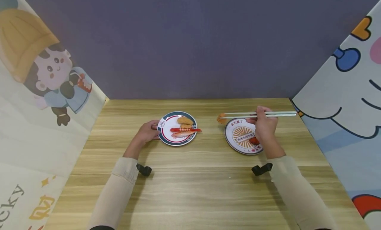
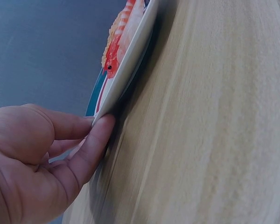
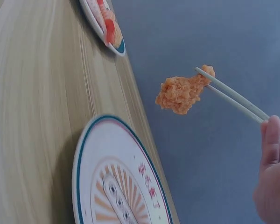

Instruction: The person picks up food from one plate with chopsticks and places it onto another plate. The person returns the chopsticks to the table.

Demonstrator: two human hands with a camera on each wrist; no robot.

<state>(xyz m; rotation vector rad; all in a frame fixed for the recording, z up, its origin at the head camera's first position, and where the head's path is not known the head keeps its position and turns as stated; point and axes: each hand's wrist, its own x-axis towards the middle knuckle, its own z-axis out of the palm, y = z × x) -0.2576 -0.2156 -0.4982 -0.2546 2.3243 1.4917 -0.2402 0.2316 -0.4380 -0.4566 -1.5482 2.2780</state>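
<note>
My left hand pinches the left rim of a blue-edged plate, thumb and fingers on either side of it. On this plate lie a red shrimp, a paler shrimp and golden fried pieces. In my right hand is a pair of pale chopsticks. Their tips grip a piece of fried chicken shaped like a drumstick, held in the air between the two plates. Below that hand sits a second plate with a sunburst print, bearing a reddish piece partly hidden by the hand.
Both plates are on a wood-grain table. A dark blue-grey wall stands behind it. Cartoon-printed panels flank the left and right sides.
</note>
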